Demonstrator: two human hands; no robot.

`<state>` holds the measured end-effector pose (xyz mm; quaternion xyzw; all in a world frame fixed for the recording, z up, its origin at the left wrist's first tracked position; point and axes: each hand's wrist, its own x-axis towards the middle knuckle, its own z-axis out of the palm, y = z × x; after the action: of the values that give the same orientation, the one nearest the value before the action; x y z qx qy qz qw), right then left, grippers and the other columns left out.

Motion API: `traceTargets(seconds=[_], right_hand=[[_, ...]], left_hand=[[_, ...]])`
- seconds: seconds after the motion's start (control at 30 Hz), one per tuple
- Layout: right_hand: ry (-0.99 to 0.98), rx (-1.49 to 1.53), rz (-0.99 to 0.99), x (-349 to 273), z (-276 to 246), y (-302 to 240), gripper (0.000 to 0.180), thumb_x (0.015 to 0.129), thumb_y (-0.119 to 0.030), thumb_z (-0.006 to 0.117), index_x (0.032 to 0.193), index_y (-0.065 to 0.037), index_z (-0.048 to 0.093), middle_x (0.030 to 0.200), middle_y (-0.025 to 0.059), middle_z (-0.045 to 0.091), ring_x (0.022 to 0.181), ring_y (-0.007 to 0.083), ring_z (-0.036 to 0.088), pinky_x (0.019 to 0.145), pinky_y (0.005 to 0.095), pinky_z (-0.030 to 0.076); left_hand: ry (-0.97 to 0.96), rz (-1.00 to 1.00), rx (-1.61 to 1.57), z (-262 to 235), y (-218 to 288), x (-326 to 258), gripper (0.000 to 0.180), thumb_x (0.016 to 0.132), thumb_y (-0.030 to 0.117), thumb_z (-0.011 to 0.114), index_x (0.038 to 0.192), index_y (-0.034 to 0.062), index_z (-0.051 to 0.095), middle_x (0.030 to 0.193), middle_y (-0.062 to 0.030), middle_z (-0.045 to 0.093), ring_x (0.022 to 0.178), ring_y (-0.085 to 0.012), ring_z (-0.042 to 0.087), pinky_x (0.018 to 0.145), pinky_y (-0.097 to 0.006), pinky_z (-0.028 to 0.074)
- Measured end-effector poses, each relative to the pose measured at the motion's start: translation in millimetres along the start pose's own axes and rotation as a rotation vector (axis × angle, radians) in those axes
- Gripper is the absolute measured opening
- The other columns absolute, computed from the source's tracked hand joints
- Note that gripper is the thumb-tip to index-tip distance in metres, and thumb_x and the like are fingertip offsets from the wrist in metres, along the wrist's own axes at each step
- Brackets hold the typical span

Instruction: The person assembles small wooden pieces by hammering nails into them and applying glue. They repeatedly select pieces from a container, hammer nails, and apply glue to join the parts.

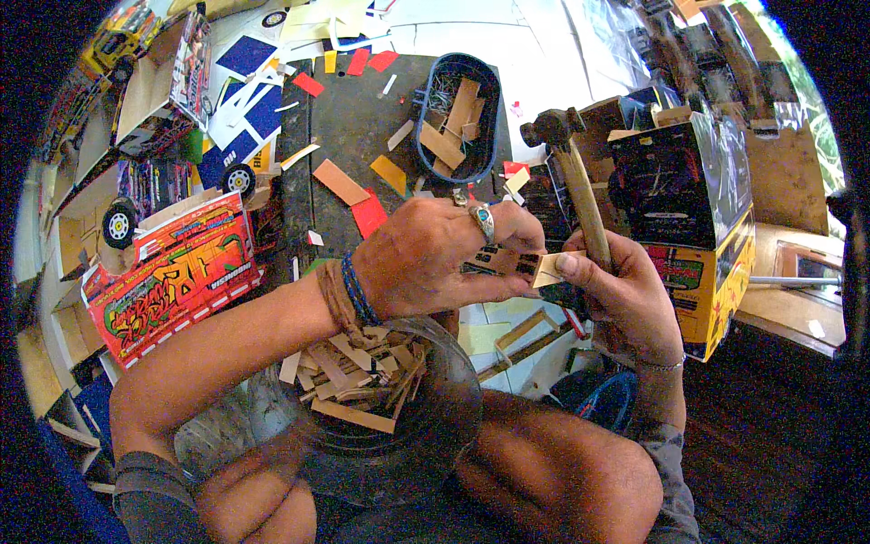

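Both of my hands meet in front of me over a small pale wood piece [546, 271]. My left hand [426, 254], wearing a ring and wrist bands, is closed, its thumb and fingers pinching the small piece at its dark-marked end. The thumb of my right hand [625, 290] presses on the pale end. That same hand also grips a hammer [584, 195] by its wooden handle, the metal head pointing up and away. Below my left wrist, a clear plastic tub [458, 390] holds many thin wood offcuts [353, 372].
A dark blue oval tub [420, 145] of nails and wood pieces stands on the dark board [362, 109] ahead, among coloured scraps. Painted toy truck parts lie left, including a red panel [181, 281] and wheels [120, 224]. Black and yellow box bodies [716, 281] stand right.
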<state>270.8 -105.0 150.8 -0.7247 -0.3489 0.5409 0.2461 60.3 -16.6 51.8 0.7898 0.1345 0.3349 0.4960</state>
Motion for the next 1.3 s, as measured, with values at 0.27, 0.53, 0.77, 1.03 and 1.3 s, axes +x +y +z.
traceTargets(seconds=[0.27,0.53,0.77,1.03,1.3], right_hand=[[-0.032,-0.017,0.039,-1.6,-3.7,-2.6,0.034,0.094,-0.032,0.076,0.106,-0.001,0.068,0.09,0.0005,0.069,0.083,0.0073,0.062,0.075,0.0236,0.05],[0.005,-0.036,0.0,-1.6,-0.2,-4.1,0.028,0.094,-0.027,0.075,0.103,-0.002,0.066,0.083,-0.0022,0.065,0.072,0.0045,0.056,0.062,0.0214,0.043],[-0.005,-0.017,-0.094,0.0,1.1,-2.9,0.024,0.095,-0.024,0.073,0.101,-0.002,0.065,0.079,-0.0042,0.062,0.069,0.0029,0.053,0.059,0.0205,0.041],[-0.101,-0.112,-0.116,-3.1,-4.1,-13.7,0.023,0.097,-0.025,0.072,0.096,-0.004,0.065,0.075,-0.0066,0.058,0.064,0.0006,0.046,0.054,0.0193,0.036],[-0.079,-0.113,-0.18,0.9,-1.0,-6.3,0.023,0.097,-0.025,0.073,0.095,-0.003,0.065,0.073,-0.0069,0.057,0.065,0.0001,0.047,0.054,0.0198,0.036]], left_hand=[[0.075,0.089,-0.013,5.0,-4.8,1.0,0.033,0.084,0.028,0.081,0.106,0.0121,0.062,0.079,-0.0044,0.067,0.073,-0.0247,0.07,0.064,-0.037,0.055],[0.045,0.083,0.001,3.0,-1.1,2.7,0.037,0.084,0.031,0.081,0.112,0.0134,0.065,0.078,-0.0054,0.067,0.075,-0.0261,0.069,0.069,-0.039,0.056],[0.131,0.155,0.081,5.1,20.8,5.7,0.044,0.076,0.017,0.087,0.116,0.0119,0.07,0.105,-0.0106,0.066,0.095,-0.0274,0.067,0.081,-0.037,0.055],[0.179,-0.091,-0.021,13.3,40.0,9.0,0.019,0.079,0.007,0.079,0.094,0.0076,0.067,0.096,-0.0098,0.061,0.087,-0.0266,0.063,0.078,-0.037,0.053],[0.218,-0.185,0.054,12.5,47.1,6.8,0.015,0.081,0.009,0.079,0.087,0.0039,0.066,0.084,-0.0104,0.063,0.08,-0.0265,0.066,0.073,-0.036,0.053]])
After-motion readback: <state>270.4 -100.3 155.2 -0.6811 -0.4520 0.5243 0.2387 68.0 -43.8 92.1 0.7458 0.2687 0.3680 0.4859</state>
